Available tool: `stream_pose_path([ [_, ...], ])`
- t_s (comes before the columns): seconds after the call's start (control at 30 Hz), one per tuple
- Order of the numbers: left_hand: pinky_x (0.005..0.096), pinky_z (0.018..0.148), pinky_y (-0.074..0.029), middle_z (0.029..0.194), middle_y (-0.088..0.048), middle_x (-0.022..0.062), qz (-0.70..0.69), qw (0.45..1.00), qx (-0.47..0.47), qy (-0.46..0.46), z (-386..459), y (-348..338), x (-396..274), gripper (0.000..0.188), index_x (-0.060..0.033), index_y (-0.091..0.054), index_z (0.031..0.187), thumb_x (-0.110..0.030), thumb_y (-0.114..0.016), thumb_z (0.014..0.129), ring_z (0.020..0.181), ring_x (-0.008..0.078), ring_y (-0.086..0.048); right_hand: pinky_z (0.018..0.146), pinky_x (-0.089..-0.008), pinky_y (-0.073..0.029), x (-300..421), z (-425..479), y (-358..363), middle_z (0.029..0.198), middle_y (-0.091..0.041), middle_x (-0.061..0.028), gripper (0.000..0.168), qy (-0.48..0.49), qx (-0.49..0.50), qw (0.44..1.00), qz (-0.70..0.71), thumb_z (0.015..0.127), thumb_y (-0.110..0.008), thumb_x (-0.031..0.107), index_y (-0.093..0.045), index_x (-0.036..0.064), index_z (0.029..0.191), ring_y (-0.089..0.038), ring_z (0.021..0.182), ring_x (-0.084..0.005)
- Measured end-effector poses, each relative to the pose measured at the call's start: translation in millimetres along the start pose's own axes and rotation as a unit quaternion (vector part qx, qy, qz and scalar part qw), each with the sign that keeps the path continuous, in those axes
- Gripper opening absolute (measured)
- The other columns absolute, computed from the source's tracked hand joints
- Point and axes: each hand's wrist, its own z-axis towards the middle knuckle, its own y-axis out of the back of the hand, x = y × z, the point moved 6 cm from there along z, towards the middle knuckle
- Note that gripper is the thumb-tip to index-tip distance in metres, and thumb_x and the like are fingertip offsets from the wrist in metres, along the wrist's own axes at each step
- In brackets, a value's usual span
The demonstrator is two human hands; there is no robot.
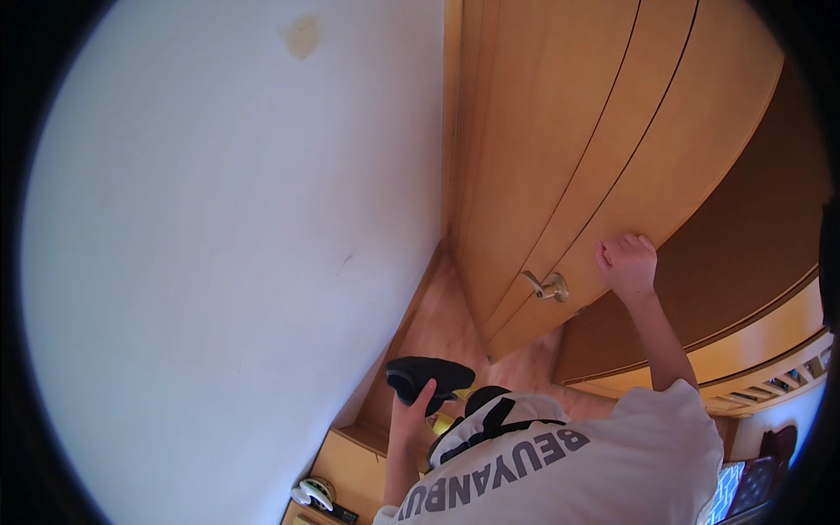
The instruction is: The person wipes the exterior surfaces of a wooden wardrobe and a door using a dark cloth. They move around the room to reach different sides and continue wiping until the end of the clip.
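Low in the middle, my left hand grips a black shoe, thumb on its upper side. My right hand is at the edge of a wooden door, its fingers curled; whether they press on the door or only rest near it cannot be told. Left of that hand a brass-coloured lever handle is fixed to the door. Something yellow shows beside the shoe, partly hidden by my clothing.
A white wall fills the left. Wooden flooring shows between wall and door. Behind the door stands a brown panel. A wooden cabinet with a remote control is at the bottom left; slatted shelving is at the right.
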Motion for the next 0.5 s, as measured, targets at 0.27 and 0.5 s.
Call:
stream_pose_path([
  [0.27,0.0281,0.084,-0.05,0.105,-0.065,0.0096,0.062,0.997,0.035,0.012,62.9,64.8,44.1,0.032,0.0044,-0.057,0.114,-0.016,-0.065,0.091,0.095,0.0167,-0.062,0.094,-0.0372,-0.039,1.3,-53.8,-10.6,0.128,-0.052,-0.0155,0.044,-0.141,-0.327,0.934,0.016,0.08,-0.063,0.007,-0.052,0.005,0.122,-0.048,0.119,-0.0288],
  [0.5,0.0291,0.088,-0.047,0.11,-0.064,0.0102,0.141,0.988,0.051,-0.035,121.8,52.9,46.0,0.037,0.0044,-0.056,0.117,-0.019,-0.065,0.091,0.099,0.0157,-0.059,0.095,-0.0285,-0.038,-60.8,-91.0,-123.8,0.117,-0.055,-0.0079,0.034,-0.406,-0.398,0.702,0.43,0.098,-0.051,0.015,-0.045,-0.001,0.127,-0.05,0.106,-0.0156],
])
